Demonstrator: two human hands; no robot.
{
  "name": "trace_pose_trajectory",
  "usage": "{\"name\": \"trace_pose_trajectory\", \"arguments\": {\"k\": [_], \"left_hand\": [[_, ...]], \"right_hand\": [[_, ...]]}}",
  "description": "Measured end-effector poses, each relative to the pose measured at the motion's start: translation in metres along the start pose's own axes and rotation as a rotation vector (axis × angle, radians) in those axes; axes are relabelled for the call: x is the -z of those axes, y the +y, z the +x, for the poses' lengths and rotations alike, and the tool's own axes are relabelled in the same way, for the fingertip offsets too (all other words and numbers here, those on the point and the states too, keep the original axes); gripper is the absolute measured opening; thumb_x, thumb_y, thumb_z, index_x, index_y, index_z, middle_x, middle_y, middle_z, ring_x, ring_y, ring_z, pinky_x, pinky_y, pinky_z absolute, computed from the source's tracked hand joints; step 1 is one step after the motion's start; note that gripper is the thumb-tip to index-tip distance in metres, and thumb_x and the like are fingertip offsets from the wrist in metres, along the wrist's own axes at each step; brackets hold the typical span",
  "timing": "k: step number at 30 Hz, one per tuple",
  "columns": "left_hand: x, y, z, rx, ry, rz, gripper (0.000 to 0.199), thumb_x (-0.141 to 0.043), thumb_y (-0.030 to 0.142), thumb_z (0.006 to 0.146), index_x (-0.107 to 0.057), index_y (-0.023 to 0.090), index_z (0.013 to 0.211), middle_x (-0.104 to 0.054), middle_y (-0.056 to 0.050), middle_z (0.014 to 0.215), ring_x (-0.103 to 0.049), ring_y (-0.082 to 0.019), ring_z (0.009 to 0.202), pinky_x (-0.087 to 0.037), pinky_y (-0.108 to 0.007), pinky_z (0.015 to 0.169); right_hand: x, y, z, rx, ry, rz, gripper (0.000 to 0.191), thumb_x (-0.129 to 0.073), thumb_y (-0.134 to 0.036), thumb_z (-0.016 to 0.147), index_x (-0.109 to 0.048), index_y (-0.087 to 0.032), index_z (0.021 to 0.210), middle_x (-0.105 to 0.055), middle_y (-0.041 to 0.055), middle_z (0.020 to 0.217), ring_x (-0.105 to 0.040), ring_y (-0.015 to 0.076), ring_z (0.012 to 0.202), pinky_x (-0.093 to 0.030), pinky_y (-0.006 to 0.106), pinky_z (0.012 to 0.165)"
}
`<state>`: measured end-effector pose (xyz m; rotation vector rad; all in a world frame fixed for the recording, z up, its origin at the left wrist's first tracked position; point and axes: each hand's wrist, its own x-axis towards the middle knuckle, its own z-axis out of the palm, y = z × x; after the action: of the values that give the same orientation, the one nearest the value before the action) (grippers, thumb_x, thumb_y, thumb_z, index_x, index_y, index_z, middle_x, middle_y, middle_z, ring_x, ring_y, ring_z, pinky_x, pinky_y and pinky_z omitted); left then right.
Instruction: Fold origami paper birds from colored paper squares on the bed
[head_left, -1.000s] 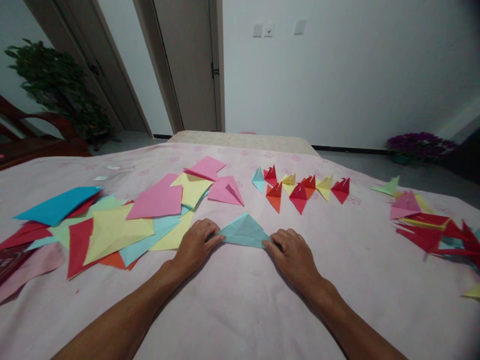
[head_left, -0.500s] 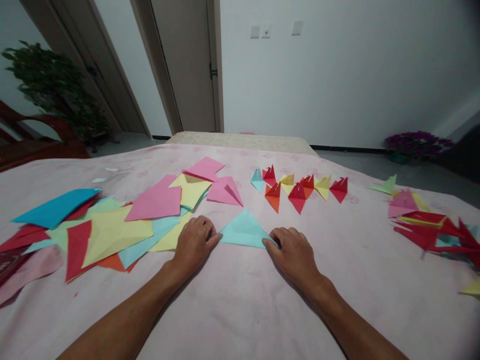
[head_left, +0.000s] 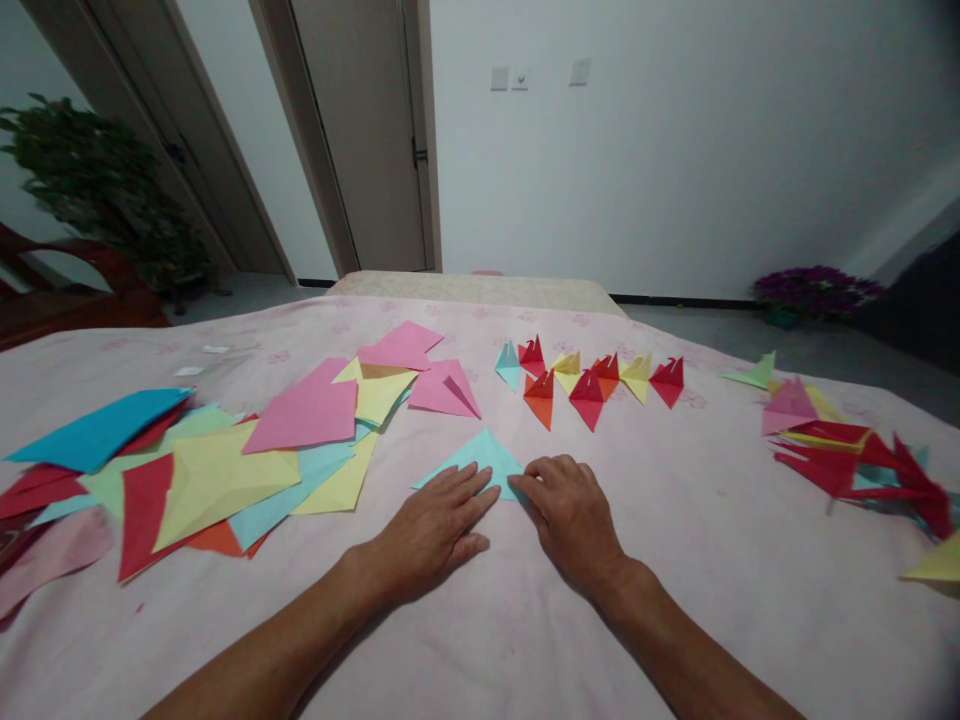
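A light blue sheet folded into a triangle (head_left: 486,455) lies on the pink tablecloth (head_left: 480,620), its point facing away from me. My left hand (head_left: 439,525) rests flat on its lower left part, fingers stretched and apart, hiding some of the lower edge. At the right corner, my right hand (head_left: 566,500) has its thumb and forefinger closed on the paper, the other fingers curled. Just behind the triangle is a pink folded sheet (head_left: 446,388).
Overlapping coloured sheets (head_left: 232,480) spread out at the left. Small folded paper birds (head_left: 586,395) stand in the back middle. More folded pieces (head_left: 862,460) are heaped at the far right. Beyond the cloth is a bare table end (head_left: 480,290).
My left hand has left the triangle's left corner and moved right, opening flat onto the paper. My right hand still holds the right corner. The view has shifted slightly.
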<state>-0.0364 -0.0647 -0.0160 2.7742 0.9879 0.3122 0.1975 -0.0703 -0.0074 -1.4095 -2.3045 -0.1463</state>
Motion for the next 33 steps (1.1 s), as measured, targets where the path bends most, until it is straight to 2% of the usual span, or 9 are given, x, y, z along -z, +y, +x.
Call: {"name": "trace_pose_trajectory", "arguments": {"k": [3, 9, 14, 19, 22, 24, 27, 30, 33], "left_hand": [[0.001, 0.006, 0.009, 0.061, -0.032, 0.036, 0.064, -0.042, 0.051, 0.097, -0.025, 0.026, 0.153, -0.028, -0.01, 0.159, -0.024, -0.03, 0.147, -0.023, -0.055, 0.118], [-0.009, 0.0, 0.026, 0.158, 0.054, 0.117, 0.063, -0.035, 0.057, 0.097, -0.031, 0.025, 0.151, -0.028, -0.013, 0.159, -0.025, -0.031, 0.147, -0.021, -0.055, 0.116], [-0.014, -0.015, 0.033, 0.227, 0.093, 0.169, 0.061, -0.035, 0.053, 0.098, -0.034, 0.021, 0.15, -0.031, -0.017, 0.157, -0.026, -0.033, 0.146, -0.023, -0.058, 0.114], [-0.019, -0.026, 0.033, 0.352, 0.157, 0.195, 0.062, -0.037, 0.053, 0.097, -0.036, 0.018, 0.149, -0.034, -0.02, 0.155, -0.028, -0.036, 0.145, -0.024, -0.06, 0.112], [-0.017, -0.022, 0.03, 0.427, 0.265, 0.212, 0.068, -0.047, 0.051, 0.094, -0.034, 0.012, 0.149, -0.034, -0.024, 0.154, -0.026, -0.039, 0.145, -0.026, -0.06, 0.111], [-0.013, -0.015, 0.027, 0.389, 0.377, 0.251, 0.071, -0.054, 0.046, 0.092, -0.031, 0.014, 0.15, -0.029, -0.023, 0.156, -0.02, -0.039, 0.147, -0.024, -0.06, 0.113], [-0.007, -0.002, 0.025, 0.188, 0.499, 0.305, 0.063, -0.056, 0.038, 0.092, -0.034, 0.025, 0.149, -0.032, -0.014, 0.157, -0.02, -0.034, 0.147, -0.022, -0.056, 0.115], [-0.002, 0.005, 0.029, 0.048, 0.476, 0.307, 0.059, -0.056, 0.037, 0.093, -0.036, 0.029, 0.148, -0.04, -0.01, 0.154, -0.029, -0.031, 0.144, -0.026, -0.051, 0.115], [0.001, 0.0, 0.039, 0.02, 0.366, 0.255, 0.07, -0.061, 0.046, 0.089, -0.034, 0.025, 0.15, -0.041, -0.012, 0.153, -0.03, -0.031, 0.144, -0.029, -0.05, 0.114]], "right_hand": [[-0.001, -0.002, 0.0, 0.01, -0.042, -0.032, 0.026, -0.057, -0.01, 0.088, -0.067, -0.026, 0.105, -0.064, 0.0048, 0.095, -0.049, 0.0214, 0.091, -0.032, 0.035, 0.078], [-0.002, -0.001, -0.002, -0.067, -0.076, -0.086, 0.033, -0.058, -0.009, 0.084, -0.065, -0.025, 0.112, -0.061, 0.008, 0.098, -0.049, 0.0239, 0.09, -0.033, 0.037, 0.077], [-0.002, 0.0, -0.006, -0.125, -0.024, -0.076, 0.026, -0.056, -0.015, 0.088, -0.064, -0.024, 0.11, -0.06, 0.0083, 0.096, -0.049, 0.0242, 0.089, -0.035, 0.037, 0.077], [0.0, 0.004, -0.011, -0.21, 0.017, -0.002, 0.019, -0.062, -0.03, 0.088, -0.064, -0.023, 0.105, -0.06, 0.0071, 0.097, -0.05, 0.024, 0.093, -0.036, 0.036, 0.08], [0.0, 0.005, -0.011, -0.226, 0.048, 0.07, 0.014, -0.066, -0.03, 0.085, -0.064, -0.023, 0.097, -0.06, 0.0051, 0.095, -0.05, 0.0231, 0.092, -0.036, 0.035, 0.08], [0.001, 0.004, -0.011, -0.201, 0.074, 0.13, 0.012, -0.067, -0.024, 0.083, -0.063, -0.023, 0.094, -0.061, 0.004, 0.095, -0.05, 0.0221, 0.092, -0.036, 0.034, 0.081], [0.003, 0.004, -0.012, -0.136, 0.099, 0.212, 0.007, -0.065, -0.018, 0.082, -0.062, -0.022, 0.087, -0.063, 0.0026, 0.09, -0.05, 0.0207, 0.09, -0.035, 0.033, 0.082], [0.003, 0.004, -0.014, -0.069, 0.098, 0.255, 0.005, -0.062, -0.017, 0.085, -0.062, -0.021, 0.083, -0.064, 0.0018, 0.084, -0.052, 0.0199, 0.087, -0.035, 0.033, 0.082], [0.002, 0.005, -0.015, -0.092, 0.125, 0.279, 0.003, -0.063, -0.019, 0.085, -0.062, -0.021, 0.088, -0.066, 0.0028, 0.089, -0.053, 0.0202, 0.088, -0.037, 0.034, 0.082]]}}
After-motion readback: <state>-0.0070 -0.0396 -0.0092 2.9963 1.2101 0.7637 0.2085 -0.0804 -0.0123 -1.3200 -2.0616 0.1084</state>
